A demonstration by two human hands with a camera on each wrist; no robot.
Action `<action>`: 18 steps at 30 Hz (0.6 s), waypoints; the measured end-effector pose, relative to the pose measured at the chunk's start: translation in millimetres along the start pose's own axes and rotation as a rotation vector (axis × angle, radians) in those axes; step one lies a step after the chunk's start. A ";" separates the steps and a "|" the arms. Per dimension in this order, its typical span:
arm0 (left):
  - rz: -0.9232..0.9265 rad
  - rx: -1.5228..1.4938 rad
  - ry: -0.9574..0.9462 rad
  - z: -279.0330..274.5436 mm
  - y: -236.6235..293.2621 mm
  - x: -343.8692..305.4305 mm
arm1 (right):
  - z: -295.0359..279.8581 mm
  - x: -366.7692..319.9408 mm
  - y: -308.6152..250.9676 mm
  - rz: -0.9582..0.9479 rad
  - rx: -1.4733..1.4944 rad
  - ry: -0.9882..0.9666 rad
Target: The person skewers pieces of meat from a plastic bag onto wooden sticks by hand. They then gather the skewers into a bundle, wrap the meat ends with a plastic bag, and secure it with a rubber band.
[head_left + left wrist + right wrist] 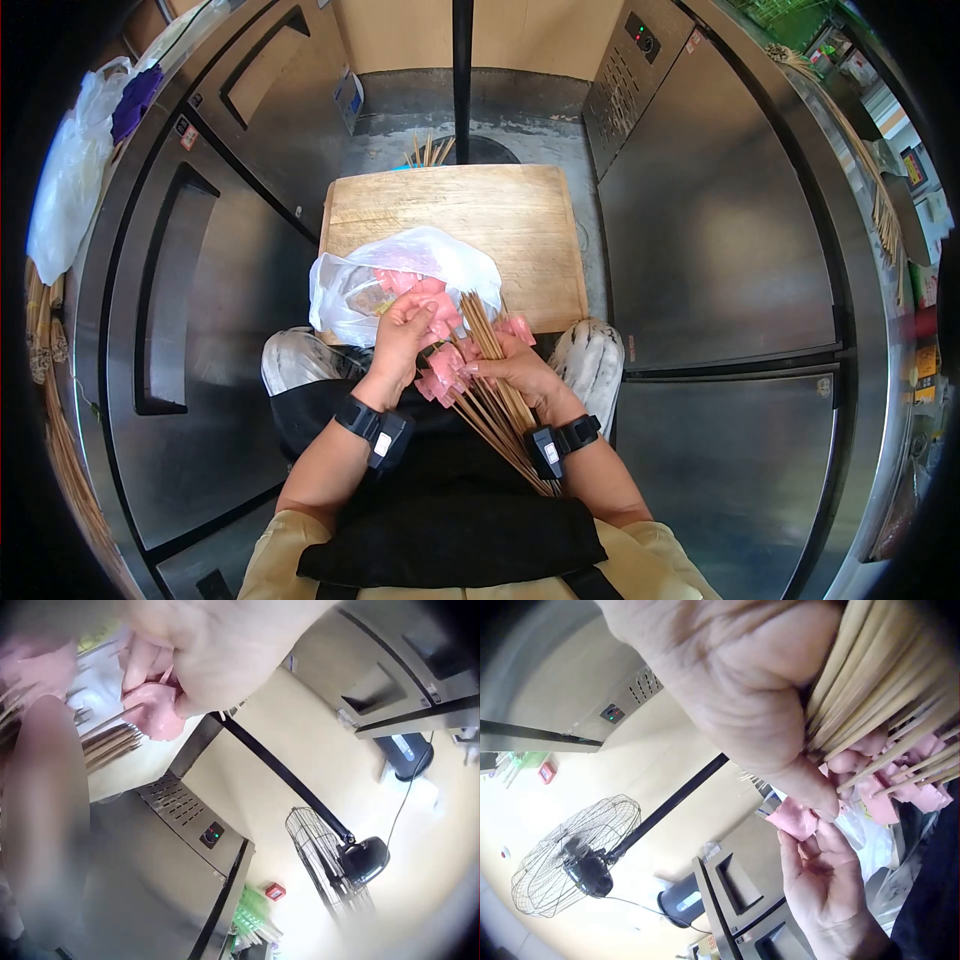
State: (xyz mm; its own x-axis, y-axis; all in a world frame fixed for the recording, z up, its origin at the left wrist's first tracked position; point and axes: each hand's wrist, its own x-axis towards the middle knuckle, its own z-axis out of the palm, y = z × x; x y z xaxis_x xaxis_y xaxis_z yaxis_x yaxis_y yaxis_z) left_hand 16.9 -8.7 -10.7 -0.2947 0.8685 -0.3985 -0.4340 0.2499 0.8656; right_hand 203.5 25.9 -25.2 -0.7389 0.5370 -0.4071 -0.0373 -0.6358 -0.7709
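The left hand (402, 335) pinches a pink piece (795, 818) between thumb and fingers, and in the left wrist view a stick's tip meets that piece (154, 711). Curled round a bundle of thin wooden sticks (505, 385) is the right hand (525, 375), its thumb and fingertips close to the piece in the right wrist view. Several sticks carry pink pieces (445, 370) at their upper ends, below and beside the hands. Just beyond the left hand, a white plastic bag (335, 290) lies open with more pink pieces (398, 280) inside.
The bag lies on a wooden board (470, 205) in front of the person. More sticks (430, 152) stand behind the board near a black pole (462, 80). Steel cabinets (710, 200) flank both sides. A wire fan (577, 855) shows in the right wrist view.
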 end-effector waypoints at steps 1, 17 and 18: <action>0.062 0.031 0.025 -0.9 -4.3 1.6 | 0.2 0.0 0.1 -0.006 0.006 -0.005; -0.335 -0.108 -0.097 -13.4 -22.9 -6.3 | 0.7 -0.4 0.7 -0.047 -0.038 -0.001; -0.333 -0.070 -0.094 -11.6 -21.6 -9.4 | 1.2 -0.4 0.1 -0.055 -0.053 -0.006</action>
State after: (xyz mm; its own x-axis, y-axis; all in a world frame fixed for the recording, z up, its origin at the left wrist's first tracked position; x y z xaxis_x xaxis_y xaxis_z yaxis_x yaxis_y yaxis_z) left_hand 19.1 -27.2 -29.2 -0.0484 0.7807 -0.6231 -0.5516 0.4992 0.6682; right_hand 203.0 25.0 -24.5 -0.7407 0.5667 -0.3607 -0.0421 -0.5750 -0.8171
